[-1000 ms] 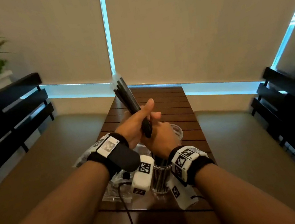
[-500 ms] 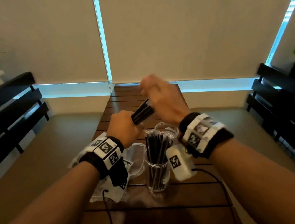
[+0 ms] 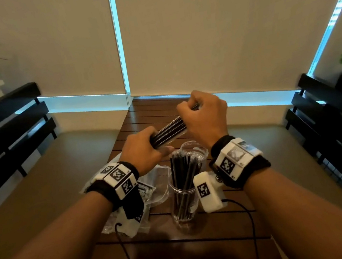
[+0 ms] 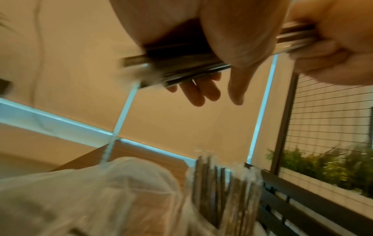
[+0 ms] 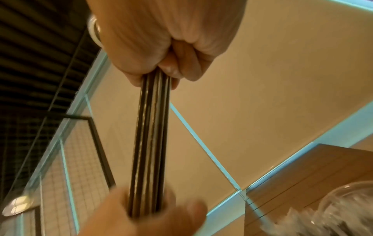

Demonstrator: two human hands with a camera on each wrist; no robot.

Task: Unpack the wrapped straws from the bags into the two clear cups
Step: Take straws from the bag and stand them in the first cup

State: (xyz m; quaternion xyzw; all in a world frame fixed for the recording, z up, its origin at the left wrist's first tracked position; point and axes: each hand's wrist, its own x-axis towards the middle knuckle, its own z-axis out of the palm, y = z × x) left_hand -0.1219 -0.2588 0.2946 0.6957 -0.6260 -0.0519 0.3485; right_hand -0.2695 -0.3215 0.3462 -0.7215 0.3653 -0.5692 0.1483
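A bundle of black wrapped straws (image 3: 168, 131) lies nearly level in the air above the cups. My left hand (image 3: 144, 147) grips its near end and my right hand (image 3: 202, 111) grips its far end in a fist. In the right wrist view the bundle (image 5: 151, 135) runs from my right hand (image 5: 167, 52) down to my left hand (image 5: 141, 214). The left wrist view shows the bundle (image 4: 181, 63), blurred, under my palm. Below stands a clear cup (image 3: 183, 204) with several black straws in it. A second clear cup (image 3: 194, 148) stands just behind it, its contents unclear.
Crumpled clear plastic bags (image 3: 155, 182) lie on the wooden slat table (image 3: 151, 114) left of the cups. Wrist camera cables (image 3: 252, 228) trail over the near table. Dark benches (image 3: 8, 134) flank both sides. A blind-covered window is beyond the table's far end.
The bundle, upright a second ago with both hands close together at its base, is now tipped nearly level. My right hand has moved up to the far end, so the hands are apart.
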